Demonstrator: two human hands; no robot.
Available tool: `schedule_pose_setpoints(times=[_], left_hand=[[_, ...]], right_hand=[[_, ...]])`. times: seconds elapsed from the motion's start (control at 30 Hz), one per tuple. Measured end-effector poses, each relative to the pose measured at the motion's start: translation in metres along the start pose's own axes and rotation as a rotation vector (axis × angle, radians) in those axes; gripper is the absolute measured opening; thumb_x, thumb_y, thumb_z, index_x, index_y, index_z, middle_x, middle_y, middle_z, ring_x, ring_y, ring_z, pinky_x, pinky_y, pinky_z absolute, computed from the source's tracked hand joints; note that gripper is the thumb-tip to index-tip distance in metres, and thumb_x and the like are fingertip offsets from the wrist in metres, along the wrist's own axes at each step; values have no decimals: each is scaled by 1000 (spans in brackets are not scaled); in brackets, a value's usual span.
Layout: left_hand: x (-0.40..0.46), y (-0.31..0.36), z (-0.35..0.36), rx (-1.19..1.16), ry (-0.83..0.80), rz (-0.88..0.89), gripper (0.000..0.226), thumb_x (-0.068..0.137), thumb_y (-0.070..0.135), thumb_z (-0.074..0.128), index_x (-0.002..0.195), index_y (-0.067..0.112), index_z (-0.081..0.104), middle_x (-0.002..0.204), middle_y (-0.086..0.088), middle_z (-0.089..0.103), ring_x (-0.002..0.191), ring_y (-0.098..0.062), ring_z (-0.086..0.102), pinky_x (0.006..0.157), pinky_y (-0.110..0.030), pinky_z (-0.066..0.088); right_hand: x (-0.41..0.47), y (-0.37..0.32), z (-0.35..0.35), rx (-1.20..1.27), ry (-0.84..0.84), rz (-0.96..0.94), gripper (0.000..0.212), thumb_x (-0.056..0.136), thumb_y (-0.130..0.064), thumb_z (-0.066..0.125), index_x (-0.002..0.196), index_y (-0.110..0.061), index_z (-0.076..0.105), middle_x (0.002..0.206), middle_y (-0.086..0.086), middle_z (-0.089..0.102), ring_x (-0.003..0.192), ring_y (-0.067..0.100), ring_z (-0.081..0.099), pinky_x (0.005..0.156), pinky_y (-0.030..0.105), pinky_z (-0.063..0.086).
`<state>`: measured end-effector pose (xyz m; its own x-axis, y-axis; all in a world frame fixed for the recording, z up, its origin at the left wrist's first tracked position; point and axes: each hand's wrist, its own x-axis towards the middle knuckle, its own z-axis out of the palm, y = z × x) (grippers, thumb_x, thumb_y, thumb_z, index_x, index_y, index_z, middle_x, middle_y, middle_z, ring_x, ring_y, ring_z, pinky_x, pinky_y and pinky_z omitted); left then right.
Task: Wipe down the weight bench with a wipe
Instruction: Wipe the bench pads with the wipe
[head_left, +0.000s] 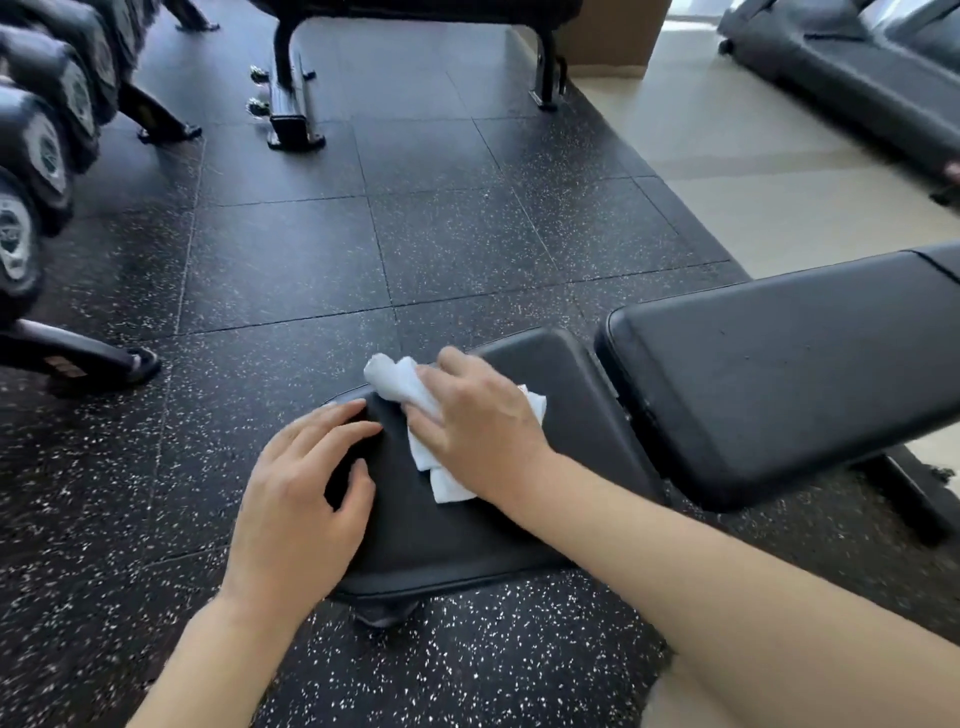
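A black padded weight bench lies across the lower middle; its seat pad (566, 415) is nearest me and its long back pad (789, 374) rises to the right. My right hand (478, 426) presses a crumpled white wipe (400, 387) flat onto the seat pad near its far left edge, fingers mostly straight over the cloth. My left hand (306, 483) rests on the seat's left edge, fingers spread and relaxed, thumb on top of the pad. Part of the wipe is hidden under my right palm.
A rack of black dumbbells (36, 156) lines the left side, its foot (104, 364) reaching toward the bench. Another bench frame (291, 104) stands at the back. A treadmill (857, 78) sits on the pale floor at the far right. Speckled rubber flooring (415, 234) surrounds the bench.
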<state>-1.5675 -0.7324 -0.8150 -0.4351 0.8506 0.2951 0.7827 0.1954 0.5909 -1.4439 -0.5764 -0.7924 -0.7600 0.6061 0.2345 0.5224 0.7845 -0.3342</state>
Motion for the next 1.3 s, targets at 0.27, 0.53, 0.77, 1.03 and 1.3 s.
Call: schedule_pose_setpoints(times=[0.27, 0.53, 0.77, 1.03, 1.3], left_hand=[[-8, -26, 0, -198, 68, 74, 29, 86, 12, 55, 107, 21, 73, 139, 12, 64, 138, -17, 53, 118, -38, 38], [-7, -29, 10, -237, 160, 97, 32, 80, -1, 52, 100, 12, 74, 131, 5, 67, 130, -21, 58, 112, -42, 43], [-10, -31, 11, -164, 254, 68, 21, 77, -3, 54, 84, 9, 70, 103, -1, 58, 101, -28, 54, 97, -32, 40], [-9, -30, 11, -190, 287, 79, 24, 75, -7, 52, 81, 9, 69, 100, 0, 60, 99, -27, 55, 93, -28, 40], [-8, -29, 9, -188, 255, 74, 20, 78, -4, 54, 81, 9, 68, 101, 0, 61, 100, -26, 54, 94, -30, 41]], right_hand=[[-13, 38, -16, -48, 103, 30, 24, 96, -37, 66, 112, -22, 73, 88, -6, 48, 87, 21, 57, 75, 33, 41], [16, 22, 2, -215, 148, 52, 27, 98, -36, 51, 114, -23, 69, 91, -1, 52, 90, 28, 60, 69, 34, 36], [27, 3, 13, -98, 72, -70, 26, 93, -40, 63, 104, -19, 72, 95, 1, 58, 94, 27, 63, 70, 35, 41], [38, 3, 16, -143, 171, 56, 17, 93, -31, 64, 89, -15, 68, 86, 2, 51, 84, 31, 60, 67, 33, 33], [42, 43, 1, -179, 113, 134, 29, 98, -41, 56, 99, -15, 69, 92, 3, 51, 94, 33, 60, 73, 40, 42]])
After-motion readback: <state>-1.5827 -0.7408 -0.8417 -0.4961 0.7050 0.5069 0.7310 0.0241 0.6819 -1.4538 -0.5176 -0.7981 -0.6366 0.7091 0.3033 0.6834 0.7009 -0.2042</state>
